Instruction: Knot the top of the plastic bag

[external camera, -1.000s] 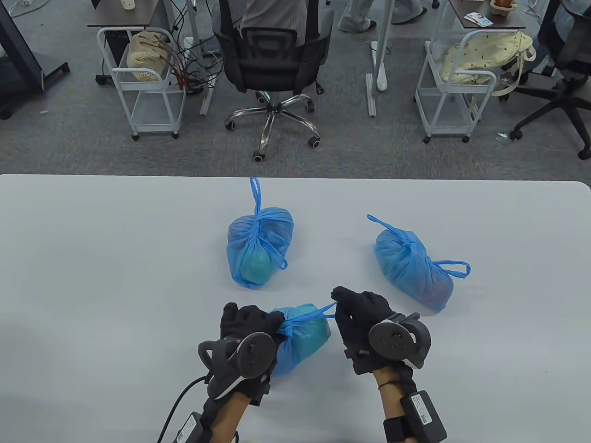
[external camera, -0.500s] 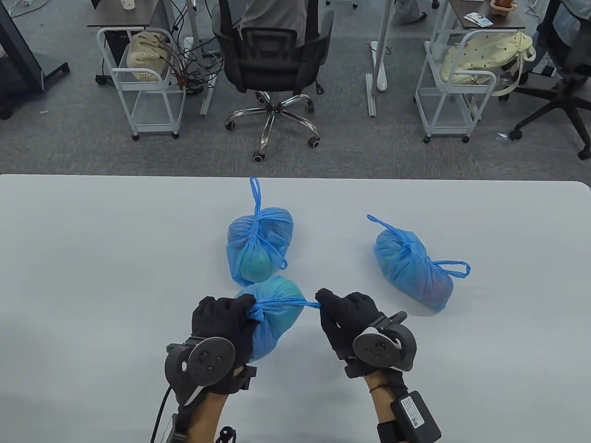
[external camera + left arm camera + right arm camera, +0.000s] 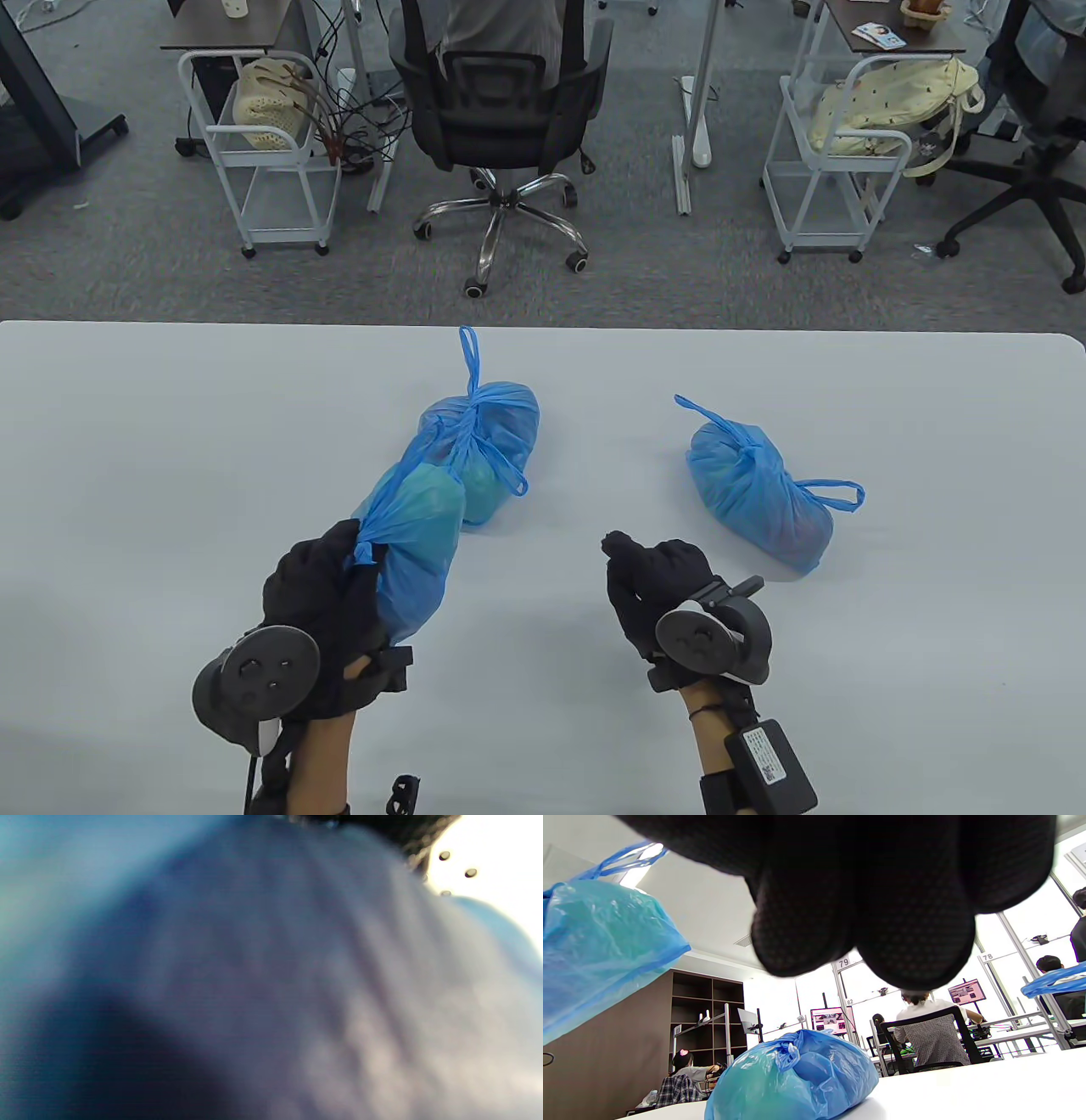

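Left hand (image 3: pixel 318 586): we see its fingers curled round the twisted top of the held blue bag (image 3: pixel 411 543), gripping it at the small blue tail that sticks out by the glove.
Held blue bag: we see it hanging from that grip on the left, its far end overlapping the middle bag (image 3: pixel 496 441) in the table view; whether it touches the bench (image 3: pixel 127 467) we cannot tell.
Left wrist view: we get only blurred blue plastic filling the frame.
Right hand (image 3: pixel 657 581): we see its fingers (image 3: pixel 857 921) curled in, holding nothing, apart from the held bag and near the bench's front.
Middle bag: it lies on the bench, tied, with one handle loop pointing away from us.
Right bag (image 3: pixel 759 497): tied as well, it lies well apart to the right, beyond the right hand.
Background: an office chair (image 3: pixel 501 119) with a seated person stands past the bench.
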Demonstrator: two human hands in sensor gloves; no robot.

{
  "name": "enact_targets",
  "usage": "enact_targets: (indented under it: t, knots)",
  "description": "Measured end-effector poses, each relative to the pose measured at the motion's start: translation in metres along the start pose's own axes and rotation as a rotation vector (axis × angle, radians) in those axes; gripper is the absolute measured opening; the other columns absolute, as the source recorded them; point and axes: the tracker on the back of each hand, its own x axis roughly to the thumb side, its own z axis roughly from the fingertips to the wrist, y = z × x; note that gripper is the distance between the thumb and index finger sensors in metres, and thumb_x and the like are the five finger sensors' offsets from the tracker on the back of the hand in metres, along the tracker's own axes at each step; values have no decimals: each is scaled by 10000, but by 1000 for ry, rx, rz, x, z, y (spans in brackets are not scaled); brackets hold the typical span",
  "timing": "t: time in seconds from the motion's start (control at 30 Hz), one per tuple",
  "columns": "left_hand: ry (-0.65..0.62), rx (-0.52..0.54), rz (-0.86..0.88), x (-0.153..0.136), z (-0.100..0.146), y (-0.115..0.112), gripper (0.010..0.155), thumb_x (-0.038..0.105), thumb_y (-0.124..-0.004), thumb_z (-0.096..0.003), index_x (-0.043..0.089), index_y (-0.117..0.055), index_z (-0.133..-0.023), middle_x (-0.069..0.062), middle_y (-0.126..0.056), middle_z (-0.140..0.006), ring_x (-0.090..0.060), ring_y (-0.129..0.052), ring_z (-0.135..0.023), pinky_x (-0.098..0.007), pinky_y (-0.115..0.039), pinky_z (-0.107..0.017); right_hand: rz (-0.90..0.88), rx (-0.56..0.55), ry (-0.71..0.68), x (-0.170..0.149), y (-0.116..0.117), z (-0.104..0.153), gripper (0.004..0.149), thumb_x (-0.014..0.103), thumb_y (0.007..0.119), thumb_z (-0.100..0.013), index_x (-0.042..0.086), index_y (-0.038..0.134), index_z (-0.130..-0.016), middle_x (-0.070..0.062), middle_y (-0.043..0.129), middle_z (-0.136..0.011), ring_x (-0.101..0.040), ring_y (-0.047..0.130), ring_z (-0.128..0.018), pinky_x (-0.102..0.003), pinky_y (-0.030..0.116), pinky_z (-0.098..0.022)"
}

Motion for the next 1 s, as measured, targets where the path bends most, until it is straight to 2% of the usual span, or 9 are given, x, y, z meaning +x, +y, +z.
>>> enact_targets:
  t: [0.53,0.67,0.77,1.0]
  knots:
    - [216,56,42,-50,-5,-6,400,446,-819,-484,219,-865,-811,-32,-988,-596,-249,-1006,-516,-535,-766,-544,-2,8,3,1,0,0,410,342,755,-470,90,905,-756,-44,1052,-389,-290,1090,-319,-582,830,-359]
    - [341,20,119,-64,-10,-17,402,459,-802,-499,234,-843,-829,-18,-977,-620,-236,-1001,-541,-537,-750,-579,0,12,3,1,-1,0,410,342,756,-470,91,905,-757,-44,1052,-389,-294,1089,-320,-583,829,-360]
    - [380,-13,41,-75,-21,-21,401,463,-800,-500,243,-840,-833,-11,-977,-626,-230,-1002,-549,-534,-749,-589,0,9,8,0,0,-1,409,342,756,-470,92,904,-758,-44,1052,-390,-294,1089,-322,-583,829,-362]
    - [429,-15,-213,-99,-49,-22,404,469,-804,-497,248,-844,-833,-6,-980,-633,-231,-1004,-560,-546,-731,-613,21,43,21,-7,9,2,409,341,757,-469,89,908,-753,-42,1053,-385,-293,1090,-315,-582,832,-357]
